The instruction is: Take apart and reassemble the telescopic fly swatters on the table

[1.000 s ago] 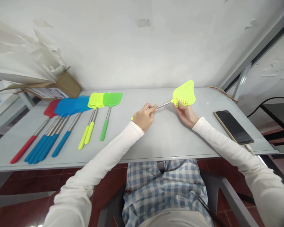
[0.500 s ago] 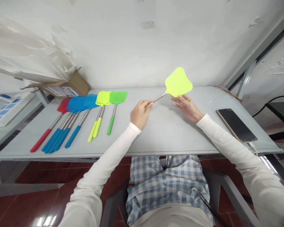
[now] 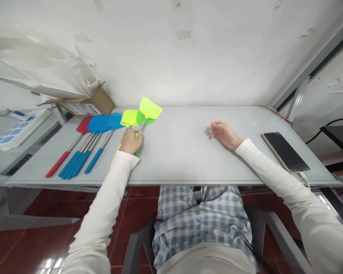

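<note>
My left hand (image 3: 131, 142) is closed round the handle of a yellow fly swatter (image 3: 150, 109), whose head slants up to the right. It hangs over the green fly swatter (image 3: 150, 121), partly covering it. Beside it lie yellow fly swatters (image 3: 129, 118), their handles mostly hidden by my hand and sleeve. Further left, blue fly swatters (image 3: 100, 123) overlap in a fan, with a red fly swatter (image 3: 57, 164) at the end. My right hand (image 3: 224, 134) rests near the table's middle right, fingers loosely curled but apart, holding nothing.
A phone (image 3: 286, 152) with a white cable lies at the right of the grey table (image 3: 185, 160). An opened cardboard box (image 3: 100, 101) stands at the back left. Thin coloured wires (image 3: 274, 112) run along the back right edge, near a metal frame post.
My left hand has carried the yellow fly swatter leftward to the row of swatters. My right hand, formerly by the swatter's head, is now apart from it and slightly lower.
</note>
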The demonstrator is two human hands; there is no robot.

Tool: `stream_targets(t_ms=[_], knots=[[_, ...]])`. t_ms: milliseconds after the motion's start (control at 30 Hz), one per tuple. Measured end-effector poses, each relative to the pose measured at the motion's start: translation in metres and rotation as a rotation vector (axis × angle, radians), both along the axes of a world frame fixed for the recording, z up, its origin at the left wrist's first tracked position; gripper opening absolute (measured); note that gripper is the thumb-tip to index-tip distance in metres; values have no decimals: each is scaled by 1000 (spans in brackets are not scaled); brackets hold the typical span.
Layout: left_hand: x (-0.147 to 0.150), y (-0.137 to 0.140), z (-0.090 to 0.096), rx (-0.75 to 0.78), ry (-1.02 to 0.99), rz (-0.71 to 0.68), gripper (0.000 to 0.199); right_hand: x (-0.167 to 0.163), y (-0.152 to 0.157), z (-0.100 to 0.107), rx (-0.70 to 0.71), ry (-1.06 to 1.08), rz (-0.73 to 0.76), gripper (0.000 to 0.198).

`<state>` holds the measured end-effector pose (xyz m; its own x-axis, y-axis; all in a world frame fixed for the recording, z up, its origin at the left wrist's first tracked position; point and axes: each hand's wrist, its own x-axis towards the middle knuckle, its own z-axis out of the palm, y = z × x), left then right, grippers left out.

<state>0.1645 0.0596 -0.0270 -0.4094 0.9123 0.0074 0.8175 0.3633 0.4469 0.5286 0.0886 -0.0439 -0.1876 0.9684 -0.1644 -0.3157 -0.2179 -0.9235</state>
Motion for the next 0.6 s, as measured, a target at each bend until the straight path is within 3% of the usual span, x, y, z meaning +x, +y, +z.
stream_targets(t_ms=[200,467,600], knots=[[-3,-2,-7,-54,-64,-44,53,2,1,-1,-17,27,-11,25],[30,-7,-16,21,-175,-180,45,4,2,-5,-3,35,9,26],[22,-14,-11,43,-524,-127,37,4,0,-5,22,12,-8,27]])
